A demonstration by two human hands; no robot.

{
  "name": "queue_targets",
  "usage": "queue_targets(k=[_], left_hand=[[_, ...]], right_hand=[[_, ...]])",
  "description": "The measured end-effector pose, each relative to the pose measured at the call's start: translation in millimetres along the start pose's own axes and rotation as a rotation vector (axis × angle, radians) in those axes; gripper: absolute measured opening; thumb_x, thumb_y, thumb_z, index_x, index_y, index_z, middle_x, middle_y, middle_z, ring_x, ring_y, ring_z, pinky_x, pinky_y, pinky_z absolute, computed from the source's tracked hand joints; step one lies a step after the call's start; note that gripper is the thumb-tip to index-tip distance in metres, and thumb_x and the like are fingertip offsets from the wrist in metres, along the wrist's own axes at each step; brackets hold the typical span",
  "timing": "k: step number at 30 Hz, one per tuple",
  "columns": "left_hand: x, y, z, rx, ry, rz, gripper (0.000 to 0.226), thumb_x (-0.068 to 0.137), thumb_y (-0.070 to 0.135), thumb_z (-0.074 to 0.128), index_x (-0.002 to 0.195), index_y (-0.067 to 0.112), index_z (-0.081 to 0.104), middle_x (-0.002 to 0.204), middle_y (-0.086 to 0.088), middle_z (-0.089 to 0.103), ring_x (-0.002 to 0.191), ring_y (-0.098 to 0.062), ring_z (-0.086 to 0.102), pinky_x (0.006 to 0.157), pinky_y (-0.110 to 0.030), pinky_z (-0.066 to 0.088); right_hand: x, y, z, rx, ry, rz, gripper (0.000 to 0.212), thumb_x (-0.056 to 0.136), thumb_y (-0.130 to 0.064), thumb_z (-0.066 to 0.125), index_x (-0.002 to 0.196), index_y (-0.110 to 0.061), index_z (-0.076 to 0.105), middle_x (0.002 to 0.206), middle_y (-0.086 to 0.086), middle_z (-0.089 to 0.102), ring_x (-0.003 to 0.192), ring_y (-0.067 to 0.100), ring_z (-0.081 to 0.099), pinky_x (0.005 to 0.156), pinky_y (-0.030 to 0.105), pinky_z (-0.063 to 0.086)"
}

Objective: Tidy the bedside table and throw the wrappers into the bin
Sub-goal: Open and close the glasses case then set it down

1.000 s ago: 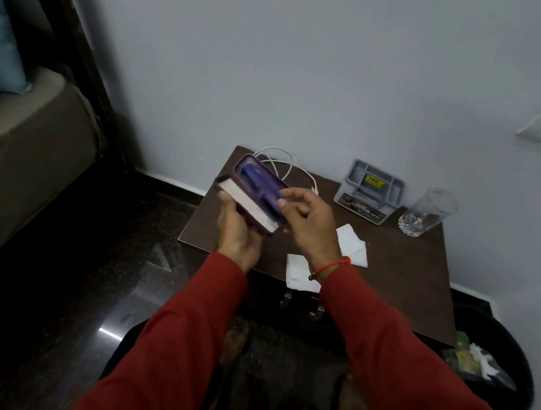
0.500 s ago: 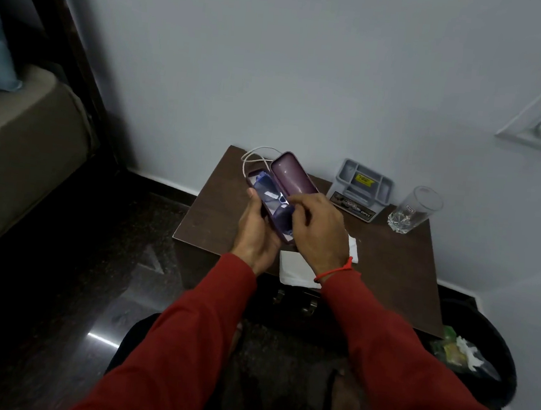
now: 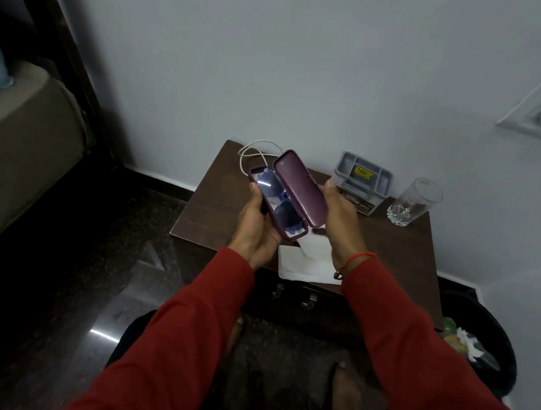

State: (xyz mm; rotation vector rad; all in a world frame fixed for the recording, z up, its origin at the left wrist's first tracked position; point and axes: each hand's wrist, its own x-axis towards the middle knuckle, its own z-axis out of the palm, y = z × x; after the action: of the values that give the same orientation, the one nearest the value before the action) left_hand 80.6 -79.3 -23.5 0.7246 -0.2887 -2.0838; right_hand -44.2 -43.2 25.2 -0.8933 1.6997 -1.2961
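Note:
I hold a purple glasses case (image 3: 300,188) open above the brown bedside table (image 3: 209,212). Blue-tinted glasses (image 3: 276,202) lie in its lower half. My left hand (image 3: 255,226) grips the base from below. My right hand (image 3: 341,215) rests against the outside of the raised lid. White tissue paper (image 3: 306,263) lies on the table's front edge under my hands. A black bin (image 3: 486,354) on the floor at the right holds wrappers and crumpled paper.
On the table stand a grey organiser tray (image 3: 362,180) with a yellow label, an empty glass (image 3: 413,202) at the back right, and a white cable (image 3: 254,153) at the back left. A bed (image 3: 14,143) lies far left. The dark floor is glossy.
The case was nearly shut a second ago; the lid has swung fully open. My right hand moved from the top of the case to the outside of the lid.

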Motion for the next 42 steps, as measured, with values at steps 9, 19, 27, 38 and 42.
queue_targets(k=[9, 19, 27, 38, 42], left_hand=[[-9, -3, 5, 0.121, -0.021, 0.070, 0.052, 0.102, 0.034, 0.053, 0.147, 0.008, 0.049, 0.114, -0.017, 0.070, 0.099, -0.033, 0.072, 0.077, -0.060, 0.059], [-13, -2, 7, 0.082, -0.047, 0.074, 0.042, 0.104, 0.025, 0.052, 0.144, 0.011, 0.051, 0.104, -0.008, 0.077, 0.091, -0.023, 0.077, 0.082, -0.053, 0.060], [-16, -2, 11, 0.035, -0.019, 0.077, 0.054, 0.101, 0.027, 0.056, 0.149, 0.008, 0.042, 0.118, -0.015, 0.068, 0.096, -0.024, 0.075, 0.070, -0.044, 0.064], [-6, -29, 15, 0.446, 0.061, -0.018, 0.063, 0.090, 0.065, 0.060, 0.137, 0.022, 0.056, 0.128, 0.003, 0.069, 0.114, -0.022, 0.068, 0.085, -0.045, 0.062], [-6, -38, 17, 0.579, 0.123, -0.036, 0.052, 0.096, 0.064, 0.052, 0.129, 0.025, 0.061, 0.123, 0.003, 0.069, 0.106, -0.021, 0.071, 0.073, -0.037, 0.060]], right_hand=[[-22, 12, 1, 0.070, -0.235, -0.121, 0.033, 0.091, -0.005, 0.062, 0.121, -0.018, 0.065, 0.117, -0.001, 0.070, 0.104, 0.011, 0.065, 0.087, 0.038, 0.054], [-18, 16, -9, -0.082, -0.252, -0.307, 0.040, 0.088, -0.004, 0.067, 0.127, -0.014, 0.062, 0.132, 0.000, 0.063, 0.114, 0.015, 0.064, 0.094, 0.043, 0.055], [-21, 18, -8, -0.322, -0.201, -0.425, 0.054, 0.079, -0.022, 0.080, 0.128, -0.027, 0.059, 0.122, -0.009, 0.065, 0.109, 0.006, 0.063, 0.093, 0.037, 0.055], [-4, 37, -57, -0.365, 0.055, -0.265, 0.039, 0.083, -0.022, 0.075, 0.117, -0.027, 0.057, 0.104, -0.009, 0.067, 0.090, 0.003, 0.064, 0.080, 0.017, 0.048], [18, 51, -103, -0.375, 0.236, -0.191, 0.037, 0.083, -0.022, 0.072, 0.117, -0.027, 0.056, 0.105, -0.003, 0.068, 0.090, 0.014, 0.065, 0.083, 0.029, 0.052]])
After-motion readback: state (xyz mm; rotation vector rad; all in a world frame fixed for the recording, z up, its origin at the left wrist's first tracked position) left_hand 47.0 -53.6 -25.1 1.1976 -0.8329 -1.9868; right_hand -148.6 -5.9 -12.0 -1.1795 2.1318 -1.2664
